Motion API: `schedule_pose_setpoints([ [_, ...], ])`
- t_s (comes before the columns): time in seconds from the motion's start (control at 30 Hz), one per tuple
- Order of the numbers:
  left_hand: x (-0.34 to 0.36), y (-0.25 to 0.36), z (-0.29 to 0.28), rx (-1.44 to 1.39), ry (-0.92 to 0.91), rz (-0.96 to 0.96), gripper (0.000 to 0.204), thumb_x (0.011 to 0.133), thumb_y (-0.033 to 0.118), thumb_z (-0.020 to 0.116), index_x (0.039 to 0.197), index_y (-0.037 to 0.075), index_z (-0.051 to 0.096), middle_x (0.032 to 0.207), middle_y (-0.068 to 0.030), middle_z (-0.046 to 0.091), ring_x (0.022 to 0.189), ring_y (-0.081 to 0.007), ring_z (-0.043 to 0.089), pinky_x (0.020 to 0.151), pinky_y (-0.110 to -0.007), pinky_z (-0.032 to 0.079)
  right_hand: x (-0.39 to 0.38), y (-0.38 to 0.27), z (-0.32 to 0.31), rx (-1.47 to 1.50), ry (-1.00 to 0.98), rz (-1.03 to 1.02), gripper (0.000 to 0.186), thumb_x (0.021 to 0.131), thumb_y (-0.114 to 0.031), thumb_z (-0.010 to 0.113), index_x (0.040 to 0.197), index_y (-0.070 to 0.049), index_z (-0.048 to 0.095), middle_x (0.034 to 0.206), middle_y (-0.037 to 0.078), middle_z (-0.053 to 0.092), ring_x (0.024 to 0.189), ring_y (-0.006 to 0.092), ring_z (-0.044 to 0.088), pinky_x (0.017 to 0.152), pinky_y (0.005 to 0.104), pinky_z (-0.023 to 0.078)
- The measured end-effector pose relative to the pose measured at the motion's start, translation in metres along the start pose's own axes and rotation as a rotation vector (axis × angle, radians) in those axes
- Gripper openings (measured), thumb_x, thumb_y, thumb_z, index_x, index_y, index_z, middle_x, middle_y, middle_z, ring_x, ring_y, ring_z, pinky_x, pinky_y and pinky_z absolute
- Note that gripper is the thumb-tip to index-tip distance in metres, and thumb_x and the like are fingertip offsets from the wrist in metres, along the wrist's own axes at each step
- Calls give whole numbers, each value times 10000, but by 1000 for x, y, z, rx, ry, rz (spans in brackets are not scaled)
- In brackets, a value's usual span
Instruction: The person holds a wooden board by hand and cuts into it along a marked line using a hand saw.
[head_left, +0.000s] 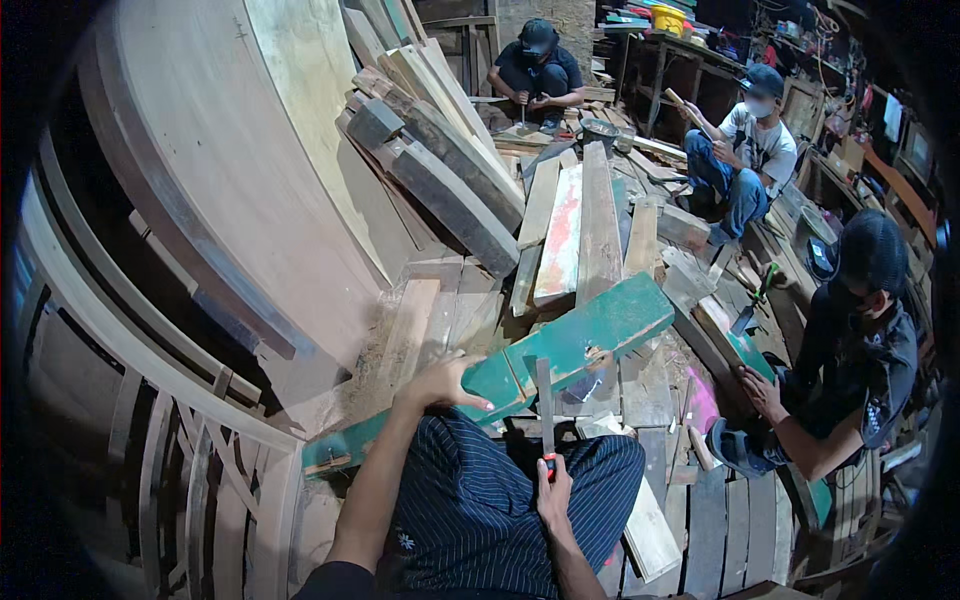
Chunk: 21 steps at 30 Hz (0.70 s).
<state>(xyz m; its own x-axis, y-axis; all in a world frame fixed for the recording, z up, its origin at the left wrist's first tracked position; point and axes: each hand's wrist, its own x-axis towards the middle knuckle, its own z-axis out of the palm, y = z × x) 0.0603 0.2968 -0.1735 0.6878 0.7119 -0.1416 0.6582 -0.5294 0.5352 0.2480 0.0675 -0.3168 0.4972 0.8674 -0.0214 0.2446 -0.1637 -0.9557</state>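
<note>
A long wooden beam (610, 320) with worn green paint lies slantwise across my lap, its far end up to the right. My left hand (445, 383) grips the beam left of its middle, thumb along the near side. A dark seam crosses the green face just right of that hand. In my right hand (553, 490) is a flat, straight-bladed hand tool (546, 410) with a red and black handle. My fingers are closed round the handle and the blade points away from me, its tip at the beam's near face. Whether the tip touches the wood I cannot tell.
Curved wooden panels (240, 150) and a slatted frame (200, 470) stand at left. Heavy timbers (450, 200) lean beyond. A co-worker (850, 340) sits close at right, holding a green-painted piece. Two more people crouch farther off. Loose planks (560, 235) cover much of the floor.
</note>
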Motion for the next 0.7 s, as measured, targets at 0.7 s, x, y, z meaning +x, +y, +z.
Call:
schedule_pose_setpoints([
  [0.7, 9, -17, 15, 234, 5, 46, 1170, 552, 724, 763, 1463, 85, 400, 1285, -315, 487, 1247, -477, 469, 1017, -541, 402, 1, 6, 5, -29, -5, -16, 230, 1016, -246, 538, 988, -18, 534, 601, 87, 466, 538, 158, 414, 515, 344, 353],
])
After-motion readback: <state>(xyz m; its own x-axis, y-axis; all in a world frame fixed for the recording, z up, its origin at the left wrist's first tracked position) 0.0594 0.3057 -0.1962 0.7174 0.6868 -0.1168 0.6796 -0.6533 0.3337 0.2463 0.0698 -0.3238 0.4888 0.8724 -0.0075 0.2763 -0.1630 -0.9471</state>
